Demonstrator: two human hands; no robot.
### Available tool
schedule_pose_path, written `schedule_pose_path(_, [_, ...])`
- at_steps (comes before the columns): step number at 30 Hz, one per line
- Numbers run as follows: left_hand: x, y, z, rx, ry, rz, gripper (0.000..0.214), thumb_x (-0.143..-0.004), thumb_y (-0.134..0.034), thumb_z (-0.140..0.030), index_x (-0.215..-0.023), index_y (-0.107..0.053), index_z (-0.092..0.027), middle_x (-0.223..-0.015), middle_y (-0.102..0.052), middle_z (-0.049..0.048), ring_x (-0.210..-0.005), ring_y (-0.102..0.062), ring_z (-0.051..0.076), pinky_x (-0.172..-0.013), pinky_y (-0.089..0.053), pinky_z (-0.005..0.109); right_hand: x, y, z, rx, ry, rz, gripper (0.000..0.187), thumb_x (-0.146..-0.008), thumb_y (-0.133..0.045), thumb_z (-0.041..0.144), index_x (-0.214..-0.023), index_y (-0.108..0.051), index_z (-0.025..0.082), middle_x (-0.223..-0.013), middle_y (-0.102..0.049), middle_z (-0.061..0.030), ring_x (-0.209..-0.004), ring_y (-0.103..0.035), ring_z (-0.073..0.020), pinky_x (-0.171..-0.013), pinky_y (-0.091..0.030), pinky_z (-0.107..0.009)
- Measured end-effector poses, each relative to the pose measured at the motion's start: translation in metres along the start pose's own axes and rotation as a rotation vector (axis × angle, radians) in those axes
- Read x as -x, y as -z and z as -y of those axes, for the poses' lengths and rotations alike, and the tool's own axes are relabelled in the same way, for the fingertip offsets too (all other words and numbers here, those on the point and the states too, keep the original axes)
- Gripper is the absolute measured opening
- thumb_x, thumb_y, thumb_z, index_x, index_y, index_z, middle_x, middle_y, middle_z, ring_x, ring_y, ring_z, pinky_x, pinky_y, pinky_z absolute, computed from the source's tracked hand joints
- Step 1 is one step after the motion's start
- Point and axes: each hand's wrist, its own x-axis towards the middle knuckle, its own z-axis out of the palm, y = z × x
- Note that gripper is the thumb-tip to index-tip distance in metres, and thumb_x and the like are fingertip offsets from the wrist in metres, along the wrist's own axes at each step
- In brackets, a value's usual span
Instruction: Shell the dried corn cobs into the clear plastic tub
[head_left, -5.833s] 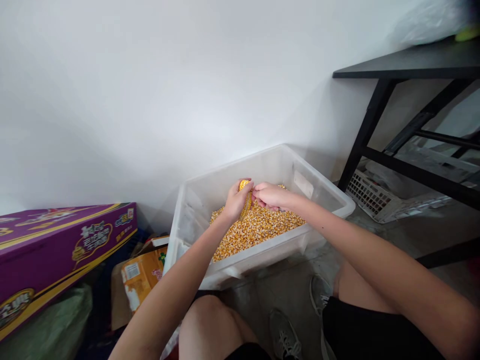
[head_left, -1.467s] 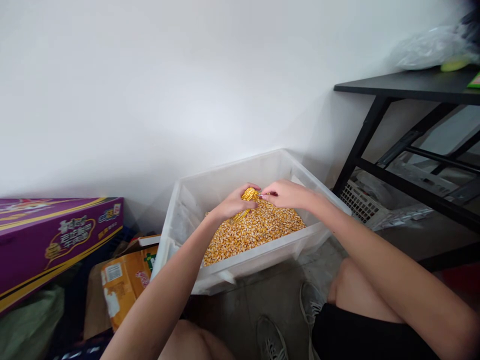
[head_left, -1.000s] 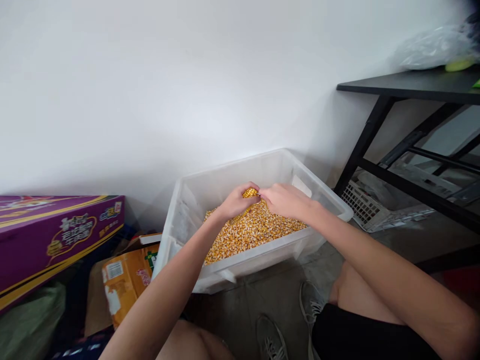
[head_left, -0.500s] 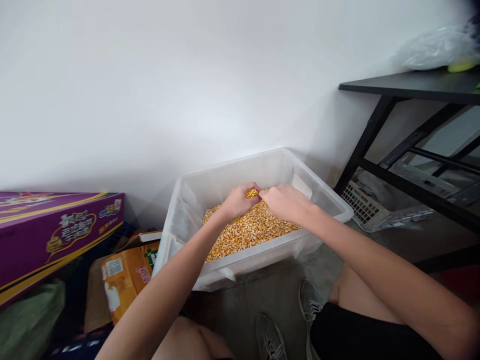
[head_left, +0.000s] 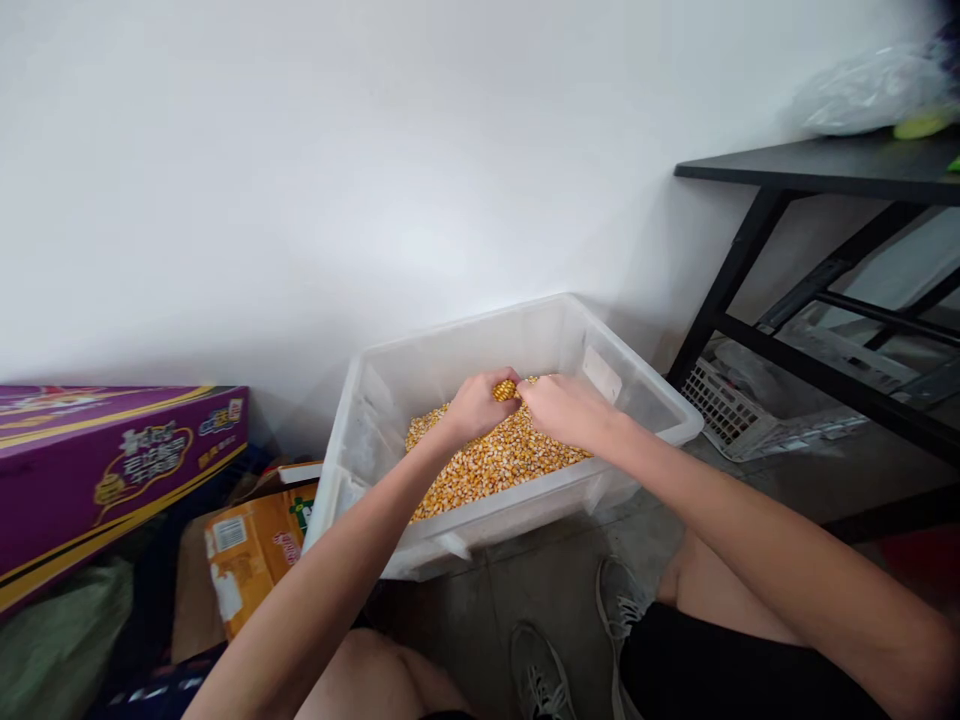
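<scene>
A yellow corn cob (head_left: 505, 390) sits in my left hand (head_left: 477, 404), whose fingers are wrapped round it. My right hand (head_left: 556, 404) is closed against the cob's right end, its fingers meeting those of the left hand. How much of the cob lies inside the right hand is hidden. Both hands are held just over loose corn kernels (head_left: 487, 472), inside a translucent white plastic bin (head_left: 480, 523). The kernels cover the bin's floor.
The bin stands against a white wall (head_left: 420, 150). To the left are a purple carton (head_left: 67, 480) and a torn orange box (head_left: 255, 545). On the right stands a black table (head_left: 810, 170) with a white basket (head_left: 727, 410) beneath. My shoes (head_left: 540, 670) are in front of the bin.
Both hands stay at nearly the same spot on the cob. The right hand has shifted slightly left and down, its fingers bent a little differently. The view has moved very slightly.
</scene>
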Motion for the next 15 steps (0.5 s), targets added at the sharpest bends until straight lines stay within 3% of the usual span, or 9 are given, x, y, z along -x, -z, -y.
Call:
schedule_pose_path(8, [-0.002, -0.009, 0.01, 0.065, -0.017, 0.053, 0.034, -0.068, -0.057, -0.021, -0.1, -0.068, -0.022, -0.092, -0.069, 0.0018, -0.092, -0.061, 0.021, -0.086, -0.043, 0.03, -0.004, -0.006, 0.005, 0.077, 0.044, -0.011, 0.027, -0.087, -0.043, 0.008, -0.104, -0.064, 0.007, -0.089, -0.07, -0.0181, -0.087, -0.068, -0.0266, -0.072, -0.048, -0.032])
schedule_pose_path(15, [-0.004, 0.002, 0.017, 0.254, -0.039, 0.176, 0.032, -0.066, -0.058, -0.022, -0.096, -0.066, -0.018, -0.088, -0.064, -0.0001, -0.089, -0.058, 0.019, -0.085, -0.042, 0.029, -0.011, -0.001, -0.012, 0.033, 0.103, 0.035, 0.026, -0.087, -0.046, 0.02, -0.1, -0.067, 0.012, -0.081, -0.069, -0.0149, -0.072, -0.066, -0.0229, -0.06, -0.041, -0.029])
